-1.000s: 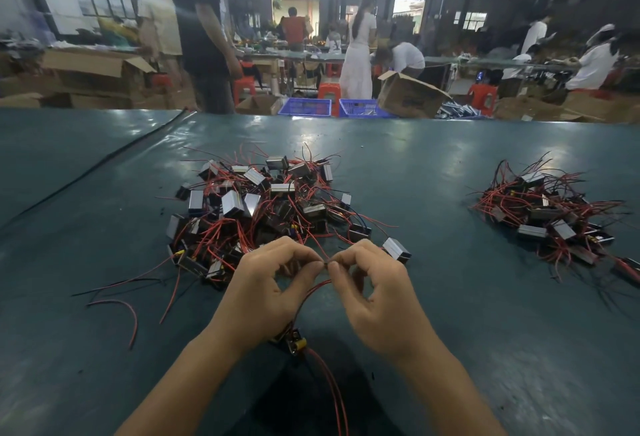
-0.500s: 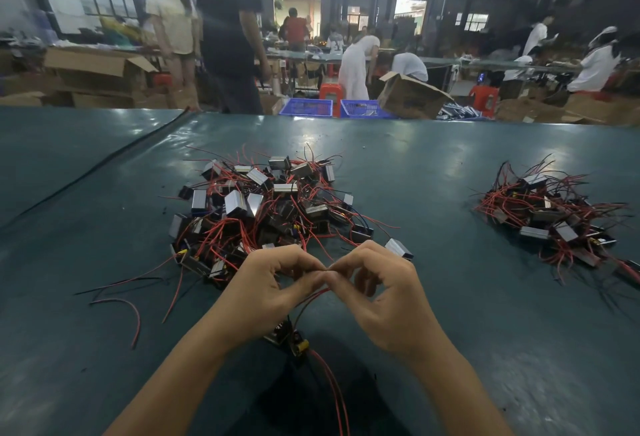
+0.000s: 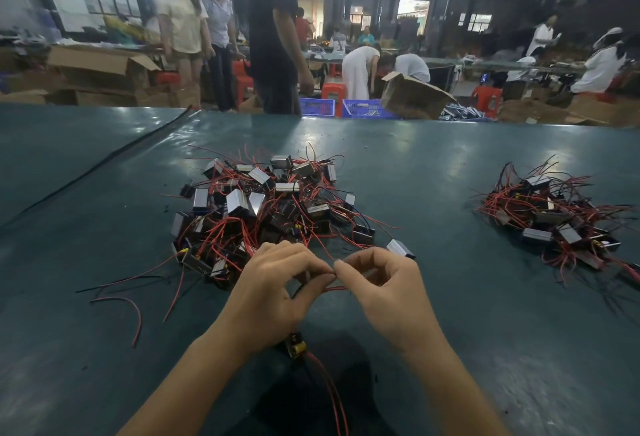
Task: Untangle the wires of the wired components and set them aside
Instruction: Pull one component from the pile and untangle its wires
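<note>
While left hand (image 3: 273, 283) and right hand (image 3: 384, 283) pinch a red wire (image 3: 336, 288), its component (image 3: 296, 347) lies half-hidden below.

No legible text, label, brand or number, component casings (image 3: 237, 201) at nine o'clock and cardboard boxes (image 3: 100, 64) at ten o'clock too small or blurred to read

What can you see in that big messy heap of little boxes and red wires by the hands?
The big heap of small silver-and-black boxes and thin red wires lies on the dark green table, just beyond the left hand. The boxes look like shiny metal and tip every way. Red wires, and a few black ones, loop between them and stick out all round. Whether the hand touches it cannot be told.
</note>
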`<state>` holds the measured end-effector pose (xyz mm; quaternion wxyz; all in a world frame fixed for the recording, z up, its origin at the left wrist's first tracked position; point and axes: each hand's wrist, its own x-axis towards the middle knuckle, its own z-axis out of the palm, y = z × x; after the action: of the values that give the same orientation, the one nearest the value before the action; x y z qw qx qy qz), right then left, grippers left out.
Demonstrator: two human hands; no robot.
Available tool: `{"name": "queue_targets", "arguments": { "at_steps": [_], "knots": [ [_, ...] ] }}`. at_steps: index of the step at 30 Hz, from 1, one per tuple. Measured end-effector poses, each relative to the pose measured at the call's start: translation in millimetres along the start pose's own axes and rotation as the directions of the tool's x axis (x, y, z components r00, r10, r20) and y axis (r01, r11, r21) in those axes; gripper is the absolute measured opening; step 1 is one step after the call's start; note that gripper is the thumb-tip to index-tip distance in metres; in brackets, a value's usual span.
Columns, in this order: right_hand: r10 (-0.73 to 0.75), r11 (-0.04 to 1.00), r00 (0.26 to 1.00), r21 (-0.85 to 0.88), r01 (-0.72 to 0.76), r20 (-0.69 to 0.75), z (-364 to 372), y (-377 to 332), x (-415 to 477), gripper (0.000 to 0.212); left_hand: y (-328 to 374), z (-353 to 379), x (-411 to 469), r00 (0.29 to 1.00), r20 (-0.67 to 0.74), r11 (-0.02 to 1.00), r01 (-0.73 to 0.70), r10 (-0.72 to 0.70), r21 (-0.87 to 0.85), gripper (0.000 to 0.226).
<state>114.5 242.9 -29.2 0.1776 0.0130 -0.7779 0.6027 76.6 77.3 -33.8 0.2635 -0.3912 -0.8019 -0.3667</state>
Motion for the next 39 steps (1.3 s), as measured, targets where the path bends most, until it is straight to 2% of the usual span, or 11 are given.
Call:
{"name": "queue_targets", "arguments": {
  "at_steps": [3,5,11,13,16,20,23,28,31,35,39],
  "knots": [
    [-0.292,0.947,0.956,-0.143,0.286,-0.024,-0.3,1.5,-1.2,0.011,2.4,-3.1,1.1,0.994,-0.014,0.977,0.104,-0.108,-0.186,0.020],
    [-0.399,0.888,0.917,-0.238,0.394,0.030,-3.2,3.3,-0.1,0.009,4.7,-3.6,1.8,0.989,0.000,0.954,0.142,-0.147,-0.264,0.015],
    [-0.423,0.865,0.900,-0.249,0.436,0.107,-9.3,2.8,0.4,0.008,5.5,-5.6,2.2,0.979,-0.007,0.933,0.191,-0.203,-0.306,0.008],
    [-0.381,0.879,0.920,-0.276,0.390,0.086,-6.4,3.7,-1.4,0.011,5.2,-5.3,1.8,0.989,-0.025,0.967,0.138,-0.147,-0.213,0.001],
    [-0.213,0.933,0.976,-0.285,0.220,0.054,-1.2,5.5,-4.5,0.017,2.6,-4.6,0.3,0.999,-0.035,0.999,0.031,-0.030,0.014,0.013],
    [0.011,0.963,0.999,-0.271,0.000,0.038,3.0,4.5,-3.1,0.015,3.5,-2.3,-0.5,0.988,0.016,0.957,-0.151,0.152,0.247,0.021],
    [0.105,0.953,0.994,-0.292,-0.087,0.044,0.9,5.0,-2.1,0.024,4.0,-1.4,-0.5,0.979,0.032,0.931,-0.202,0.202,0.303,0.021],
    [0.098,0.867,0.995,-0.492,-0.078,0.016,3.1,3.8,-7.6,0.024,4.6,-0.9,-0.5,0.979,0.036,0.928,-0.203,0.202,0.314,0.023],
    [-0.050,0.907,0.997,-0.414,0.073,0.066,-1.6,1.9,-6.9,0.024,3.8,-1.2,-0.3,0.994,0.009,0.969,-0.111,0.112,0.221,0.020],
    [-0.351,0.886,0.917,-0.249,0.391,0.192,-11.1,-2.0,-4.1,0.009,2.3,-6.9,2.9,0.991,-0.026,0.977,0.125,-0.132,-0.174,0.007],
    [-0.442,0.836,0.879,-0.272,0.476,0.179,-12.5,0.5,-2.0,0.016,1.7,-11.8,4.3,0.980,0.063,0.923,0.197,-0.187,-0.330,0.003]
  ]
}}
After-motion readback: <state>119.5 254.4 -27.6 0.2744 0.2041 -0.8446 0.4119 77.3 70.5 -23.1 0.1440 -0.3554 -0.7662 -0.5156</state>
